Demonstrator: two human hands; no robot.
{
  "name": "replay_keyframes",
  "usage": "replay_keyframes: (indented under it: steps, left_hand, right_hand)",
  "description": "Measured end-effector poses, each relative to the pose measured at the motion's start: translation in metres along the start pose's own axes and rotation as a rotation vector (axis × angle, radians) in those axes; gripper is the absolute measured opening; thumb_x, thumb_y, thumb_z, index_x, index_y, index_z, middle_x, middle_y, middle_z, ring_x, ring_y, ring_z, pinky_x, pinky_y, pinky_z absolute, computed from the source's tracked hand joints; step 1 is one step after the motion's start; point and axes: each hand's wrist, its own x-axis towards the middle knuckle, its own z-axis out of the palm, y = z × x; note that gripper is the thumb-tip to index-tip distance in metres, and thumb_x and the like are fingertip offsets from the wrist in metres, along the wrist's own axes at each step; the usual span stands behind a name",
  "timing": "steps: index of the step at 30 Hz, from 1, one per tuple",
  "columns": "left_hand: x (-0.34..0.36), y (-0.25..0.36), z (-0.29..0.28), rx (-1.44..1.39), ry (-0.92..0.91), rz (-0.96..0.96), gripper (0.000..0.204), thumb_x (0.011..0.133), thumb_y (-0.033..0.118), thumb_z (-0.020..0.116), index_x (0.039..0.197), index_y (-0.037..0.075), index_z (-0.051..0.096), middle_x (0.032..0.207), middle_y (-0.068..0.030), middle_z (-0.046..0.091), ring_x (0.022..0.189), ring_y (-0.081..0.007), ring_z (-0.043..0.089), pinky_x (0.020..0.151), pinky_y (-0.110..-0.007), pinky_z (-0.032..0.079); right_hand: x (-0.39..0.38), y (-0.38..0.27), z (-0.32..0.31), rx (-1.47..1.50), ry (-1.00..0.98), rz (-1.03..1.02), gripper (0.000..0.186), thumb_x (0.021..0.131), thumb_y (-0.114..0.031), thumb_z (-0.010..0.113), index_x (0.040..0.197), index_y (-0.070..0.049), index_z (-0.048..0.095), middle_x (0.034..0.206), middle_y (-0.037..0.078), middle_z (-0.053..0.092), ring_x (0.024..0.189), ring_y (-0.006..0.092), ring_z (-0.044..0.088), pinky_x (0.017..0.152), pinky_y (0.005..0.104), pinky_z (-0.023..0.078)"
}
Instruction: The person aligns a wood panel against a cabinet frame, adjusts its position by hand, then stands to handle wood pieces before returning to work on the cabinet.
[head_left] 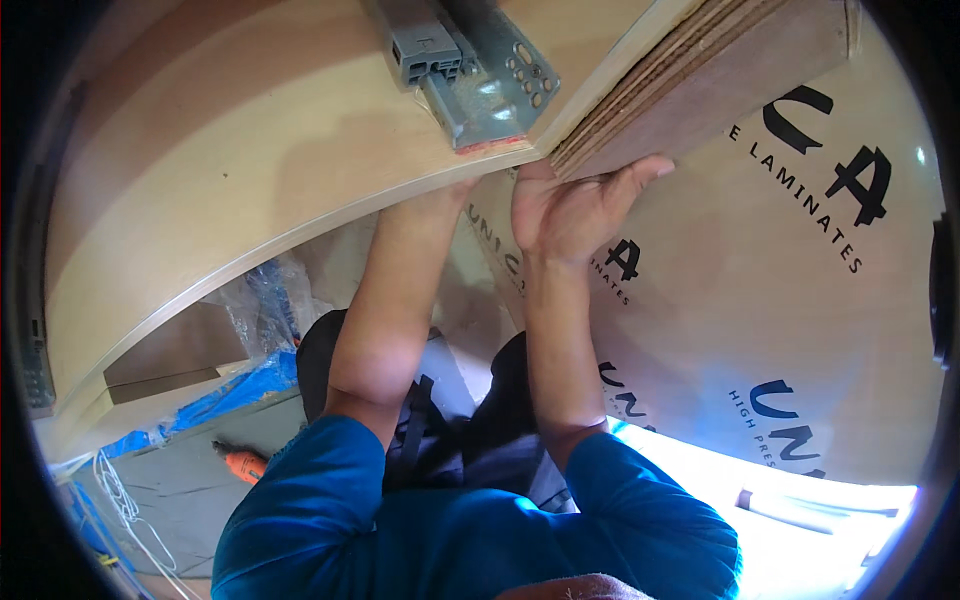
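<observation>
My left forearm (405, 265) reaches up under the curved front edge of a pale wooden panel (270, 130). The panel hides the hand at its end, so its fingers do not show. Beside it, my right hand (575, 215) is turned palm up with the thumb stretched out to the right. It lies at the lower end of several stacked thin wooden boards (700, 100); its other fingers are mostly hidden behind the boards and the panel corner. A grey metal drawer runner (485, 105) with a perforated bracket is fixed on the panel, just above both hands.
A large board covered in printed film (780, 310) rises on the right. An orange-handled tool (245, 464) lies on the grey floor covering at lower left, near a white cable (122, 497). Blue tape and clear plastic (255, 300) edge an opening in the woodwork.
</observation>
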Motion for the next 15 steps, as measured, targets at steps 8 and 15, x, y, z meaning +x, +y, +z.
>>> replay_keyframes:
  steps: [8, 15]
  left_hand:
    - [0.003, -0.001, 0.002, -0.007, 0.010, 0.008, 0.048, 0.101, 0.040, 0.042, 0.135, 0.009, 0.056, 0.134, -0.0090, 0.062, 0.123, -0.0277, 0.056, 0.109, -0.044, 0.044]
    - [0.005, -0.006, 0.004, -0.045, 0.022, 0.016, 0.048, 0.101, 0.040, 0.042, 0.134, 0.009, 0.057, 0.133, -0.0088, 0.062, 0.122, -0.0277, 0.057, 0.108, -0.044, 0.044]
  right_hand:
    - [0.000, -0.003, 0.004, 0.038, -0.019, 0.044, 0.076, 0.099, -0.068, 0.039, 0.154, -0.016, 0.034, 0.152, 0.000, 0.046, 0.137, 0.0191, 0.046, 0.116, 0.0408, 0.038]
    - [0.001, 0.001, -0.001, -0.011, -0.022, 0.016, 0.073, 0.101, -0.066, 0.037, 0.153, -0.015, 0.038, 0.151, 0.001, 0.048, 0.137, 0.0195, 0.046, 0.117, 0.0406, 0.035]
